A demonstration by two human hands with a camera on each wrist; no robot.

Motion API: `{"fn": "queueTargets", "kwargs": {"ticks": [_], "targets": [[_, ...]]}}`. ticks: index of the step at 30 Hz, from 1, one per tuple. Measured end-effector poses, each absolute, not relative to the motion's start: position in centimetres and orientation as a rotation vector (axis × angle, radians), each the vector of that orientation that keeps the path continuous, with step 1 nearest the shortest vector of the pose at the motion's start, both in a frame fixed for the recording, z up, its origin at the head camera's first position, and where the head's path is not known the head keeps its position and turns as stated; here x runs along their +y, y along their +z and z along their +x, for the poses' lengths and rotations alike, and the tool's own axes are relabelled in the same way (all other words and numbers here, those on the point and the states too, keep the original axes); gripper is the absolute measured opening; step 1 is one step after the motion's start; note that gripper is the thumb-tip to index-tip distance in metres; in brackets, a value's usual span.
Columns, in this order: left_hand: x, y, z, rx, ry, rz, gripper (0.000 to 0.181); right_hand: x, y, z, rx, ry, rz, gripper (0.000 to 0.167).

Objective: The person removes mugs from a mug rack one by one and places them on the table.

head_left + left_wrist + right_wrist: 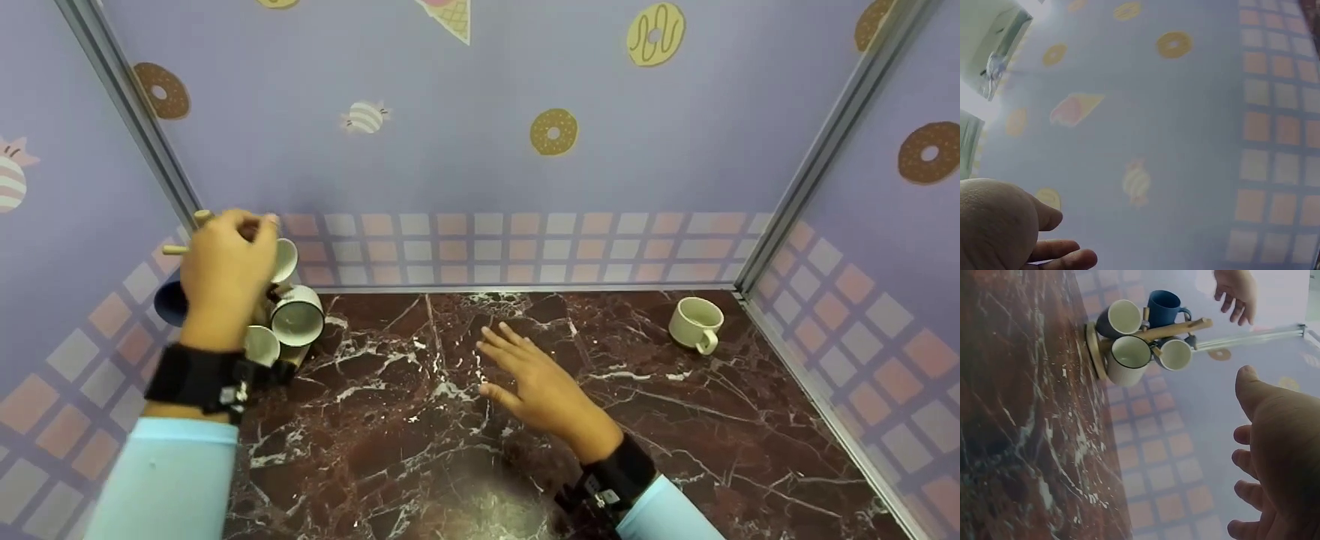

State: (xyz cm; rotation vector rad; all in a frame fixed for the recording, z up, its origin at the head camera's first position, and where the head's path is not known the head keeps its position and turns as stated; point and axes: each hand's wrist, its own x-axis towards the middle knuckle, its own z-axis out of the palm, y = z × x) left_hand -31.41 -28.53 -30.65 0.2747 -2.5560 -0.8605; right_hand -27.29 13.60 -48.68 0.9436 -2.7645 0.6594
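My left hand (227, 274) is raised beside the top of a wooden mug rack (1188, 328), its fingers loosely bent and holding nothing. The right wrist view shows a gap between that hand (1238, 291) and the rack. On the rack hang a blue mug (1163, 309), a white mug with a dark rim (1127, 371) and two dark mugs with pale insides (1123, 318) (1175, 354). My right hand (544, 390), fingers spread and nothing in it, is over the middle of the marble-patterned surface. The left wrist view shows only part of my left hand (999, 228) against the wall.
A pale green mug (691, 322) stands upright at the right rear of the dark red marbled surface (420, 465), its handle towards the front right. Patterned lilac walls (450, 165) enclose the back and both sides.
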Motion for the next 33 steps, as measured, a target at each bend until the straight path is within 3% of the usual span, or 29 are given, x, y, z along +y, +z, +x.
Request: {"fn": "queueTargets", "kwargs": {"ticks": [6, 14, 33], "targets": [[-32.1, -28.4, -33.4, -2.606, -0.736, 0.467, 0.073, 13.2, -48.6, -26.5, -2.746, 0.613, 1.002, 0.08], [-35.5, -29.4, -35.7, -2.767, -0.511, 0.544, 0.087, 12.3, -48.8, -25.8, -2.763, 0.58, 1.072, 0.082], [-36.5, -30.3, -38.2, -2.707, -0.56, 0.435, 0.059, 11.7, -48.6, -26.0, -2.781, 0.583, 1.105, 0.08]]}}
